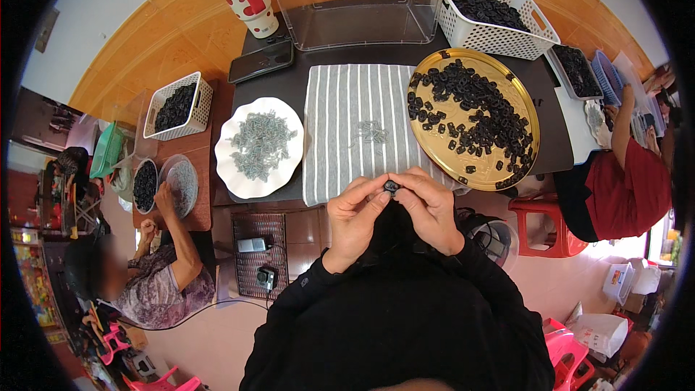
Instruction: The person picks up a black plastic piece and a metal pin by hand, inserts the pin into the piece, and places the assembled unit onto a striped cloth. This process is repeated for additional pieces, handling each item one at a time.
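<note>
A small black plastic piece [392,186] is pinched between the fingertips of my left hand [356,211] and my right hand [428,206], just past the near edge of a grey and white striped cloth [329,130]. Both hands are closed on it. On the cloth lies a small pile of thin greyish pins or springs [371,132], too fine to name exactly. More of them fill a white scalloped plate [224,163] on the left. To the right, a round gold tray [434,146] holds many loose black pieces [481,105].
White baskets of black parts stand at the back right [470,36] and left [199,116]. A spotted tumbler [250,0], a phone [262,61] and a clear box [362,25] line the back. Co-workers sit left [166,275] and right [626,188]. A wicker basket [250,246] sits below.
</note>
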A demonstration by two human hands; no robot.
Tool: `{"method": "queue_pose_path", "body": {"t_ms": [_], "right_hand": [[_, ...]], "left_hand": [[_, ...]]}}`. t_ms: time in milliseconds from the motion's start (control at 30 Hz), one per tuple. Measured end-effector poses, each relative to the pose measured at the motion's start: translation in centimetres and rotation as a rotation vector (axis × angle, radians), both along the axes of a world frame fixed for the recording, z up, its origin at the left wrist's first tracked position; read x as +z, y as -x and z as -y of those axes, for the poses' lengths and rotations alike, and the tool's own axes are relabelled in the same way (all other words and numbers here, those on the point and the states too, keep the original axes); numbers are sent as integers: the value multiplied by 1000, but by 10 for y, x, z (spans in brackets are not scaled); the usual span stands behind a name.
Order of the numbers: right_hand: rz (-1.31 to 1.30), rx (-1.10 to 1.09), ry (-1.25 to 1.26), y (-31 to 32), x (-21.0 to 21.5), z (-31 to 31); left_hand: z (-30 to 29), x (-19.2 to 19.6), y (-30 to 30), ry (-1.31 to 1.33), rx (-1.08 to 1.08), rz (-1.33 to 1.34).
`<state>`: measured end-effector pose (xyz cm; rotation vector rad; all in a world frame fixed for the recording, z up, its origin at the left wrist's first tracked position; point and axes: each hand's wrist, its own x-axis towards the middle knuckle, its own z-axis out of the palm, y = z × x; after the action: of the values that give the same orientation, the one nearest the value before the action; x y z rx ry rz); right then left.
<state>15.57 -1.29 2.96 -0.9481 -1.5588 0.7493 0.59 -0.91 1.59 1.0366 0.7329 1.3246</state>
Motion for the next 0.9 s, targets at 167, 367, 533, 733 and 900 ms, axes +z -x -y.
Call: {"method": "queue_pose_path", "body": {"t_ms": [167,367,533,733,900], "right_hand": [[-57,-5,130,-2,1,-1],[-170,-2,215,0,-1,0],[-179,-18,209,4,-5,1],[-224,-68,206,9,-4,5],[-204,-108,179,10,-5,5]], "left_hand": [[0,-2,3,-11,-23,-27],[0,1,3,-23,-25,-47],[1,2,2,9,-17,3],[3,0,-2,28,15,44],[3,-2,-4,9,27,47]]}}
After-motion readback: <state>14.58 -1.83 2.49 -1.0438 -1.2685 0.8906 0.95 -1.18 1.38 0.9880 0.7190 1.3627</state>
